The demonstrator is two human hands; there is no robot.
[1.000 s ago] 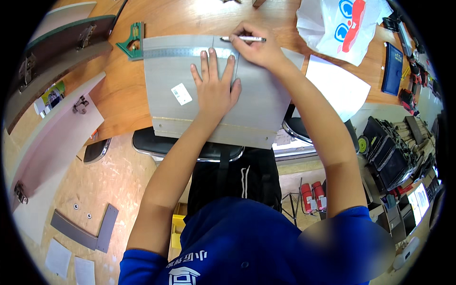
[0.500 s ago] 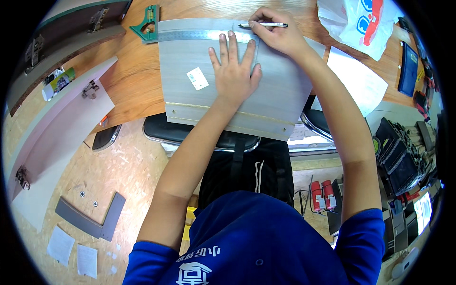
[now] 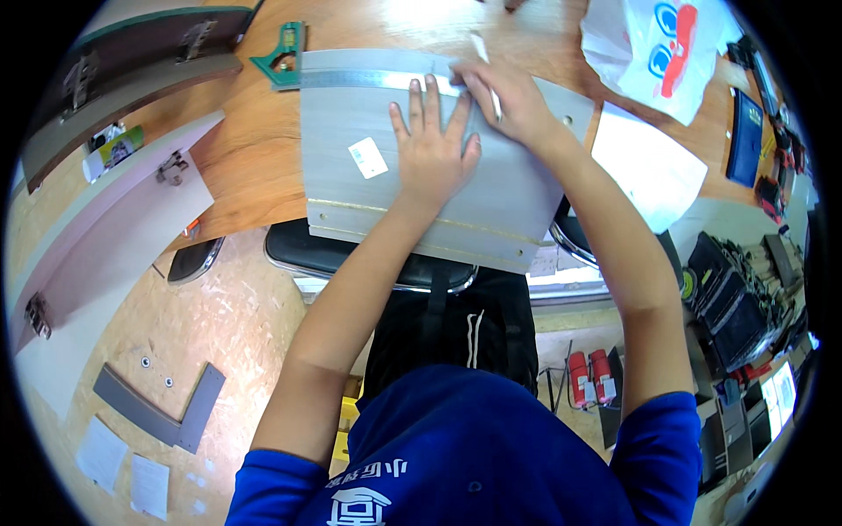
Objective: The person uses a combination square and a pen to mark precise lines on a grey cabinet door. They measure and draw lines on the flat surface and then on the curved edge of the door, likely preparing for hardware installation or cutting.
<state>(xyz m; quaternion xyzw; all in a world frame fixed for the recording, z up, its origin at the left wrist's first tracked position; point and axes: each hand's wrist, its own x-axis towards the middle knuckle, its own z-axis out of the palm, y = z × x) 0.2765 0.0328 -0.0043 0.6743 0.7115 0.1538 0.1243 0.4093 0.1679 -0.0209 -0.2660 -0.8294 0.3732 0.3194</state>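
Gray panel point(image 3: 351, 191) on table point(image 3: 254, 167), beneath both hands, near edge overhanging toward wearer. Metal ruler point(image 3: 355, 79) across panel's far part; left hand point(image 3: 434, 162), fingers spread flat, some tips on ruler. Just right of those, right hand point(image 3: 519, 103), fingers curled around white pen point(image 3: 479, 47). Step looks like marking by ruler; next stroke would call for firm left fingers, pen tip controlled. Green square head point(image 3: 284, 57) left of left fingers, by ruler's end. Pen tip too blurred to make out; ruler's right end unclear beside right fingers.

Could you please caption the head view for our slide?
Left hand on ruler and grey panel; right hand holding white pen.
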